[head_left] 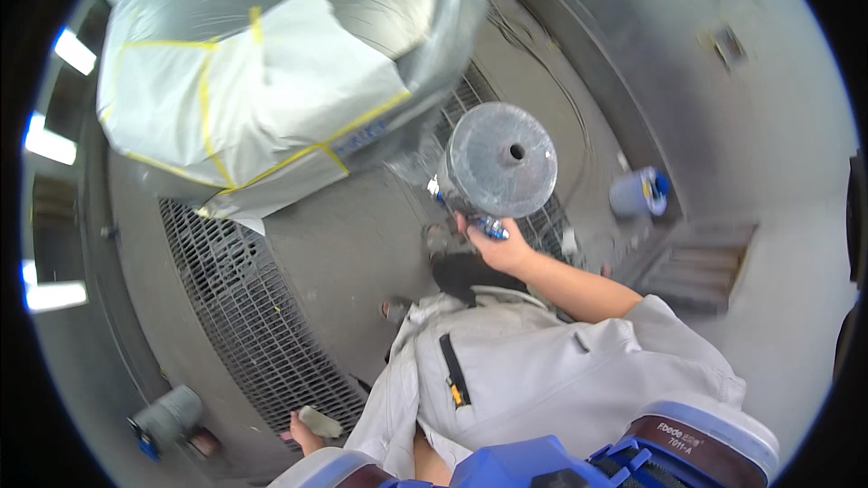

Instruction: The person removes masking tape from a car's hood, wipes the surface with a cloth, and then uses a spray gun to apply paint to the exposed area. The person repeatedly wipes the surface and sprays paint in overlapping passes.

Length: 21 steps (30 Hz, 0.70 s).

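My right hand (504,248) is wrapped round the handle of a spray gun (489,227) in front of my body. A large round grey paint cup (493,163) with a small hole in its lid sits on top and hides much of the gun. Its front end points toward a car (362,140) covered in clear plastic film and white masking paper (280,81) edged with yellow tape; the two are apart. Low at my left side, my left hand (306,438) grips a pale, flat, folded-looking piece (321,422); whether it is cloth or a pad I cannot tell.
Metal floor grates (244,307) run along both sides of a grey floor strip. A thin hose (561,81) lies by the right wall. A white-and-blue bucket (638,192) stands at the right, a grey bucket (172,411) at the lower left. My blue respirator (533,463) fills the lower edge.
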Each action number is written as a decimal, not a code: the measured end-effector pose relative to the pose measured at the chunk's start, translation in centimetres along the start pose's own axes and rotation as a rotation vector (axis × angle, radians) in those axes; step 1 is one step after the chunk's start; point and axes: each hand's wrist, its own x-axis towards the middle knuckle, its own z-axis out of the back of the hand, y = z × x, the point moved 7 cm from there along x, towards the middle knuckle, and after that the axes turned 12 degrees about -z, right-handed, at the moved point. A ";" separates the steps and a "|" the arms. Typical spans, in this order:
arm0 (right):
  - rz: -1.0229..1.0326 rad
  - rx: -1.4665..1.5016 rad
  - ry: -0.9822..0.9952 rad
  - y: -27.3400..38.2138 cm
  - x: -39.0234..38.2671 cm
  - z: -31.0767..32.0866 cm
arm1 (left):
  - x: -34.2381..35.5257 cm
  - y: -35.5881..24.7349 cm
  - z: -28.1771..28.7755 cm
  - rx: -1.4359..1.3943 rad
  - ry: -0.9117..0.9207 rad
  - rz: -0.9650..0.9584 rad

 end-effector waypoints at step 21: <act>-0.082 -0.230 -0.712 25.3 -15.9 67.8 | -114.7 -33.0 -95.3 0.850 2.073 -1.488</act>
